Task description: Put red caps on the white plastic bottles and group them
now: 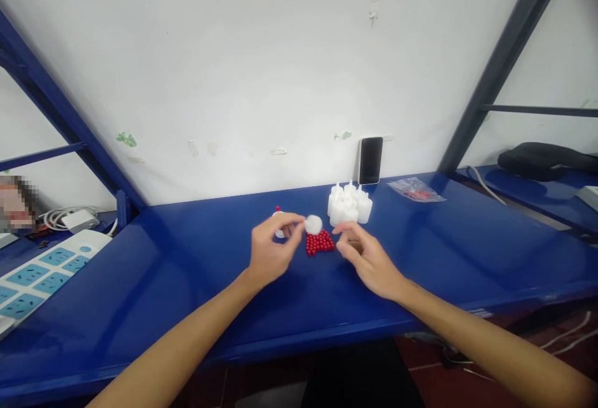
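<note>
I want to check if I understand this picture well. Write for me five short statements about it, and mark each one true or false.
1. The left hand holds a white bottle. True.
2. All bottles in the large group wear red caps. False: on the bottle group no red cap shows.
3. Small red caps lie on the blue table. True.
4. The power strip is at the right edge. False: the power strip is at the left.
5. A clear bag lies right of the bottle group. True.
</note>
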A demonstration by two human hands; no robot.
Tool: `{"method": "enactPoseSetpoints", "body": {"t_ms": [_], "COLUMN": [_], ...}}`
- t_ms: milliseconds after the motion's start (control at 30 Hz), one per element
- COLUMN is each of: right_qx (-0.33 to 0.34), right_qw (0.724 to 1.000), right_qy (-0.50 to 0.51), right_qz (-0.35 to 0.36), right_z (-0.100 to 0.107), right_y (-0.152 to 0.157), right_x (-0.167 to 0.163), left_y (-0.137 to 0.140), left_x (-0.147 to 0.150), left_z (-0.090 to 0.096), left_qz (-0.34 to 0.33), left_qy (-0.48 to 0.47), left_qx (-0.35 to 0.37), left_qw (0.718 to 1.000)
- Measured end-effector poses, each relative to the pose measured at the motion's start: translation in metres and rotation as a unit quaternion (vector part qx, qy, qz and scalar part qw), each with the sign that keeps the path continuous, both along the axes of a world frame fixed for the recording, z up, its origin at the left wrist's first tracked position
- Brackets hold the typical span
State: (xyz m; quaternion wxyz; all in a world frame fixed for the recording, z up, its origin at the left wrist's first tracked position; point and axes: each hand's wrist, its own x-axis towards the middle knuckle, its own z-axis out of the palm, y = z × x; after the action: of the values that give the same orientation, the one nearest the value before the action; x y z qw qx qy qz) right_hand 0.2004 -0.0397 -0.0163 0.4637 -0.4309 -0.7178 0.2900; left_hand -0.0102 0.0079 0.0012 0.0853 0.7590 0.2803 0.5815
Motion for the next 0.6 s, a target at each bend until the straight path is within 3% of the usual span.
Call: {"method": "enactPoseSetpoints", "body": {"t_ms": [167,300,367,433,600], "right_qx": [0.087,0.134,0.147,0.144,0.06], "right_qw": [0.991,0.976,0.973,0.974,0.979], "right_qy": [-0.002,-0.007,-0.02,-0.024,-0.048], "right_qz": [-0.101,-0.172,-0.175,-0.173,-0.189], "right_z": [0.0,0.002,-0.001,-0.004,-0.006], "right_y": [0.01,0.024,0.032,0.038,0.048], "right_x": [0.016,0.045,0.059,0.066,0.059], "left_y": [0.032,0.046,0.048,0.049,0.051], "left_x": [-0.024,-0.031,-0.031,-0.03,-0.031], "left_z": [0.007,0.003,0.0,-0.002,-0.003], "left_qz": [0.097,0.109,0.113,0.121,0.128], "left_qy": [-0.064,-0.032,-0.013,0.007,0.059], "left_qx": [0.016,0.023,0.025,0.032,0.032], "left_qw": [0.993,0.993,0.993,0.992,0.989]}}
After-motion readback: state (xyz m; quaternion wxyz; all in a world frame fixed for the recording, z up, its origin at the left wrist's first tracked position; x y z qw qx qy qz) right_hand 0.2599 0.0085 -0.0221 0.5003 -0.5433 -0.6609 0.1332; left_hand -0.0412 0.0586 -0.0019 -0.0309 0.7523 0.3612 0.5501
